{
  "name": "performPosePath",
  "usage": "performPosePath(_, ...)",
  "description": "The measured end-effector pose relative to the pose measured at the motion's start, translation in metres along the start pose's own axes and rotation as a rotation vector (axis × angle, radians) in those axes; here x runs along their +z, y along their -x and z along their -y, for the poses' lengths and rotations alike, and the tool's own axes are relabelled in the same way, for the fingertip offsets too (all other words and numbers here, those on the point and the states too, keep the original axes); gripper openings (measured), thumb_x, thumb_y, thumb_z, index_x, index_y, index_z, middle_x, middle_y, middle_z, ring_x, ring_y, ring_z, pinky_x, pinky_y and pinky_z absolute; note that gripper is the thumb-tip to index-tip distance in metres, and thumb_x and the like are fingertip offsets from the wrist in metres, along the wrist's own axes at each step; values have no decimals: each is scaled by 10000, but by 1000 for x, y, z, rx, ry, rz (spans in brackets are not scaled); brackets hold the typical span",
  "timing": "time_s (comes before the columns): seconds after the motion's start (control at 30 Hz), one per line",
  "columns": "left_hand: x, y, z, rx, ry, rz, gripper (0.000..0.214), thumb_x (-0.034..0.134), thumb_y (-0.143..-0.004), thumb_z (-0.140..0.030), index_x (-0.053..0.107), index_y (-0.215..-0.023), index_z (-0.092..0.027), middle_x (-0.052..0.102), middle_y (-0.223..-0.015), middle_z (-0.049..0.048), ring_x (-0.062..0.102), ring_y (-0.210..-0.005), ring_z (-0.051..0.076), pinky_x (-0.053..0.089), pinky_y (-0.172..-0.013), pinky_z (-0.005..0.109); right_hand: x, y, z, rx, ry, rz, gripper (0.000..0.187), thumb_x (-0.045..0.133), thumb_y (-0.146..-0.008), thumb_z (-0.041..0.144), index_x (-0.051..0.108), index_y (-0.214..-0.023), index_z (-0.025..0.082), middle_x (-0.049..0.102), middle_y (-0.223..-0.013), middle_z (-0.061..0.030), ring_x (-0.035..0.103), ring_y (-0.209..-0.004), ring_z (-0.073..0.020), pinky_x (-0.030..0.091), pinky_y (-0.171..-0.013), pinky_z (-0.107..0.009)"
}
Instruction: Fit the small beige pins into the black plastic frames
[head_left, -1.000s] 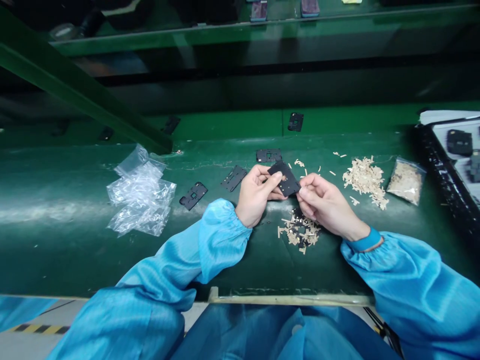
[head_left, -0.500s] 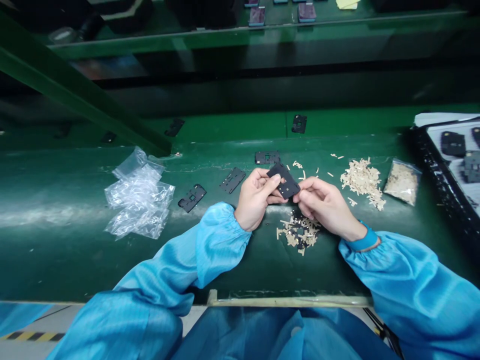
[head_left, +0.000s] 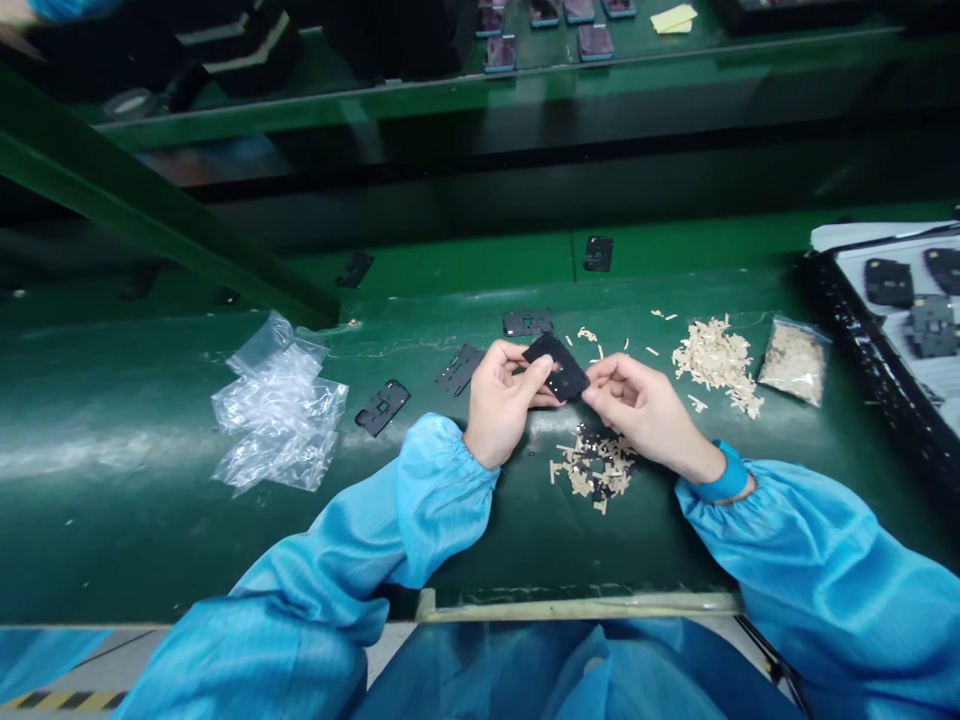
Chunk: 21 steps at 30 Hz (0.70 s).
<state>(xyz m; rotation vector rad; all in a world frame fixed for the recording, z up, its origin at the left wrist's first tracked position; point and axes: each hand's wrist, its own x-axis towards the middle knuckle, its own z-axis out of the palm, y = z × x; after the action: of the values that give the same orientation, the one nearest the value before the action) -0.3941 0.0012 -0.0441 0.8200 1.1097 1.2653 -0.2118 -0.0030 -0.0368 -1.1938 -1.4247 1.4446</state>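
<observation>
A thin black plastic plate [head_left: 571, 380] with small holes, looking like a phone's inner cover, is tilted between my two hands. My left hand [head_left: 501, 402] grips its left side, thumb on top and fingers beneath. At the plate's right corner, the closed thumb and fingertips of my right hand [head_left: 637, 408] pinch the edge; whether a small piece is also between them is hidden. Just below lies a mixed heap of beige strips and black bits [head_left: 596, 468]. Similar black plates lie beyond and left of my hands: one plate [head_left: 528, 322], another plate [head_left: 459, 370] and a third plate [head_left: 382, 407].
Clear plastic bags [head_left: 281, 410] are piled at left. On the right are a pile of beige strips [head_left: 716, 360], a zip bag of strips [head_left: 795, 362] and a black-rimmed tray [head_left: 862, 330] holding black plates. A green post [head_left: 165, 200] slants down at left. Phones [head_left: 596, 42] sit on the shelf.
The view has shifted slightly. Both hands still hold the black plate at about the same place, its tilt a little different. A blue sleeve and part of a hand now show at the upper left.
</observation>
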Motion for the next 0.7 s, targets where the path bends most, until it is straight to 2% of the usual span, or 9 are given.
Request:
performPosePath(0.13,1,0,1,61,-69,-9,499,850,-731,-480,486,-915,-191,649,-827,-24,684,-576,100,627,-509,223,0,0,3,-26,72,-39,273,710,-899,439,602,-872,189,563,-681,23,497,-561,-102,402,-504,-249)
performPosePath(0.3,2,1,1,57,-101,2,501,852,-724,-485,497,-900,-178,637,-803,-28,683,-578,101,631,-510,230,1,0,1,25,-13,58,288,677,-917,463,550,-904,205,526,-625,53,490,-527,-102,404,-497,-244)
performPosePath(0.43,-2,0,3,61,-138,23,499,858,-714,-480,501,-876,-172,644,-787,-25,686,-597,106,627,-513,225,1,0,0,20,47,46,313,641,-934,479,560,-833,194,547,-661,34,478,-521,-84,384,-482,-230)
performPosePath(0.57,-8,-6,5,-12,-178,78,482,828,-746,-503,546,-941,-164,673,-836,1,700,-602,117,624,-526,231,-10,-5,3,184,2,146,279,682,-898,452,599,-852,189,601,-676,21,482,-481,-79,345,-407,-203)
performPosePath(0.63,-9,-8,4,-36,-188,111,479,774,-797,-538,570,-1008,-159,692,-877,24,710,-595,122,629,-554,242,-20,-12,5,213,-53,77,270,707,-874,430,608,-822,185,613,-657,16,465,-454,-71,325,-384,-195)
performPosePath(0.7,-9,-10,4,-35,-189,131,469,710,-849,-564,590,-1047,-156,701,-910,43,726,-617,131,634,-588,249,-29,-19,6,114,-193,-130,265,685,-892,443,627,-864,185,650,-717,-1,473,-463,-67,342,-394,-198)
